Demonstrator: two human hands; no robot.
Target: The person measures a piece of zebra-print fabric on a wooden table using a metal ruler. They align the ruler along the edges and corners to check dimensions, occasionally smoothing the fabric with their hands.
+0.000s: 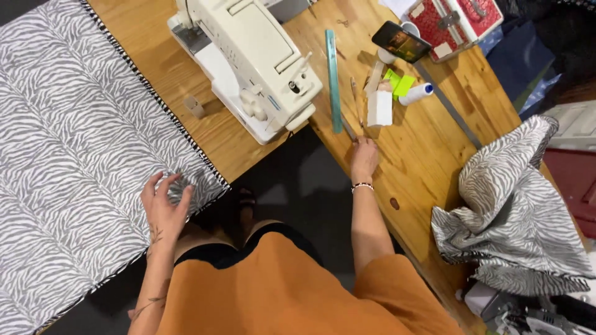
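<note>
Wooden worktop (428, 155) is noted; left hand (162, 203) is spread, unclenched, on zebra-print quilted fabric (81, 155); right hand (364, 159) is closed around a pencil (349, 130) beside the sewing machine (248, 62).

Bare wood along near edge of right table (428, 167), between right hand (364, 158) and heaped zebra fabric (515, 205): open passage. Far side crowded: teal ruler (333, 80), white box (379, 108), thread spool (416, 93), phone (401, 41), red case (456, 17). Sewing machine (248, 62) blocks far right corner of left table (155, 68). Quilted zebra panel (74, 155) covers rest under left hand (164, 205). Dark floor gap between tables open.
</note>
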